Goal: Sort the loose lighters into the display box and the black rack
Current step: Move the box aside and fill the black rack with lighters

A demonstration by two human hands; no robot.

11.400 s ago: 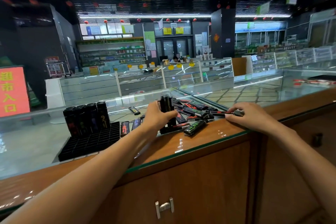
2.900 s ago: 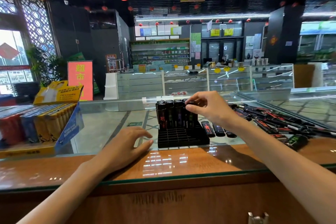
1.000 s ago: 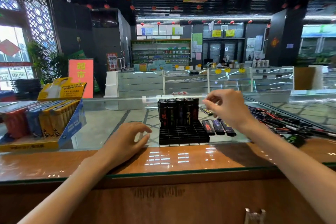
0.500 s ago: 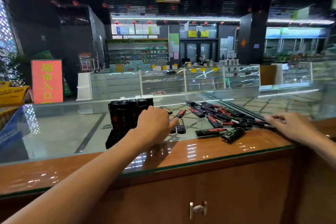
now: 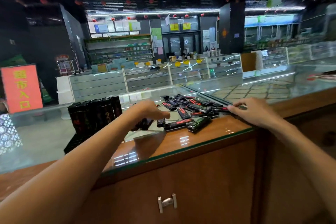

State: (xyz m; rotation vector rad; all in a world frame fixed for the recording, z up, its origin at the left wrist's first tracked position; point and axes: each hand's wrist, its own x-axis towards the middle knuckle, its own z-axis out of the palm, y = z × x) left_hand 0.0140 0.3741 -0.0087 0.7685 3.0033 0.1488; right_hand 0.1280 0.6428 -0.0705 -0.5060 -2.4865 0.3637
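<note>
On the glass-topped counter [image 5: 54, 138] the black rack [image 5: 76, 140] stands at the left with a row of upright black lighters [image 5: 96, 112] at its back, and the loose lighters [image 5: 190, 111] lie heaped to its right. The left hand [image 5: 147, 111] hovers palm down over the lighters nearest the rack, fingers loosely curled, grip not discernible. The right hand [image 5: 254, 112] lies spread at the heap's right edge, fingertips touching a lighter.

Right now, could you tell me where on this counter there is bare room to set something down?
Bare glass lies left of the black rack, toward the red sign, and along the wooden front edge below the green lighter. It is crowded between the left hand and the right hand, where the loose lighters overlap.
</note>
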